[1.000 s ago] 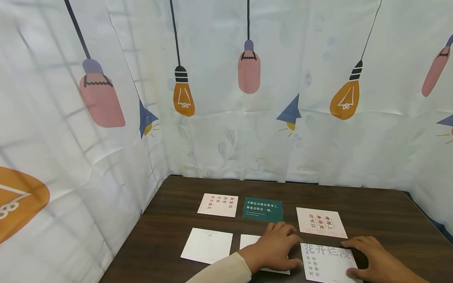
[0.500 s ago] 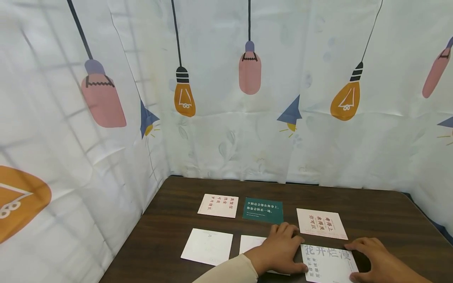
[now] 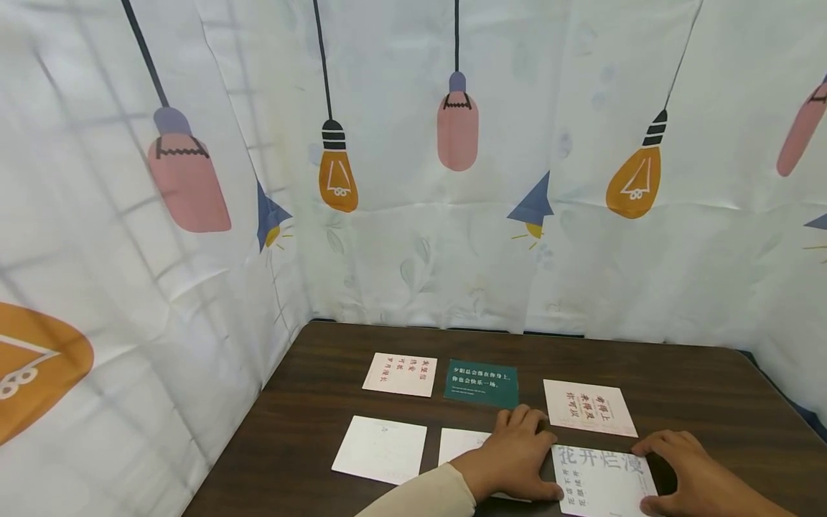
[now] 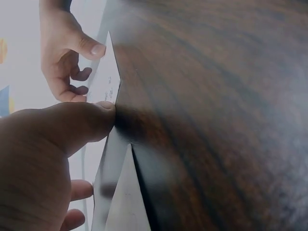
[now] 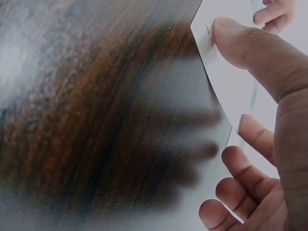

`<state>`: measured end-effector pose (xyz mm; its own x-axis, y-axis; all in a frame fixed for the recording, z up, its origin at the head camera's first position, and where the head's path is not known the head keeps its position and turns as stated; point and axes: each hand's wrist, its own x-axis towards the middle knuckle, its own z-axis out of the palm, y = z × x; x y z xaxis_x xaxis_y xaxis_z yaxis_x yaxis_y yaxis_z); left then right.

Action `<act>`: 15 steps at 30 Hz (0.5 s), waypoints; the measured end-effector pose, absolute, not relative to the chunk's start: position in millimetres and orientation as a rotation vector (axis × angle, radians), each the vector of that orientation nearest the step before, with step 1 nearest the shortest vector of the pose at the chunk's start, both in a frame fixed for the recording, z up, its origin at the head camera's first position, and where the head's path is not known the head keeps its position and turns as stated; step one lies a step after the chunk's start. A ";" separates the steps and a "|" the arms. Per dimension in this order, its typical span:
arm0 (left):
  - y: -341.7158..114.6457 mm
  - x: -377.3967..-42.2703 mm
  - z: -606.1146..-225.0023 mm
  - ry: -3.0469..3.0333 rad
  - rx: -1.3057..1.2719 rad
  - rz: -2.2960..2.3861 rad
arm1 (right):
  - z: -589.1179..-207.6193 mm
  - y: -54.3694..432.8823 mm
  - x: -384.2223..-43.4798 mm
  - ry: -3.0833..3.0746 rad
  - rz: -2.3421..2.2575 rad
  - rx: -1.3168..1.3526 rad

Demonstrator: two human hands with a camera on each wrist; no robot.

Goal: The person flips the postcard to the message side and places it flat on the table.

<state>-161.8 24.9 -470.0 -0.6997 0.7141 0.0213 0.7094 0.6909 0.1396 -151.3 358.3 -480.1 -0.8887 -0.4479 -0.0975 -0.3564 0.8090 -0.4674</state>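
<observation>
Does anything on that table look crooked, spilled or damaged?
Only slightly: in the far row, the rightmost pale card sits nearer the person than the leftmost pale card and the green card, with a wider gap beside it, making the row uneven. No spill or damage shows, though the left hand partly hides a white card.

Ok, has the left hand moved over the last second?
Yes: the left hand has moved slightly right against the green card, its thumb now at the grey-lettered card's left edge.
</observation>
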 end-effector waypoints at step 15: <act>27.9 -157.4 -463.6 2.926 1.150 0.329 | -478.1 351.7 -153.8 2.680 -0.830 -0.341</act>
<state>-157.4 27.9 -463.6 -0.7352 0.6713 0.0938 0.6754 0.7138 0.1853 -153.8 351.7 -478.1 -0.9223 -0.3142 -0.2250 -0.1319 0.8032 -0.5809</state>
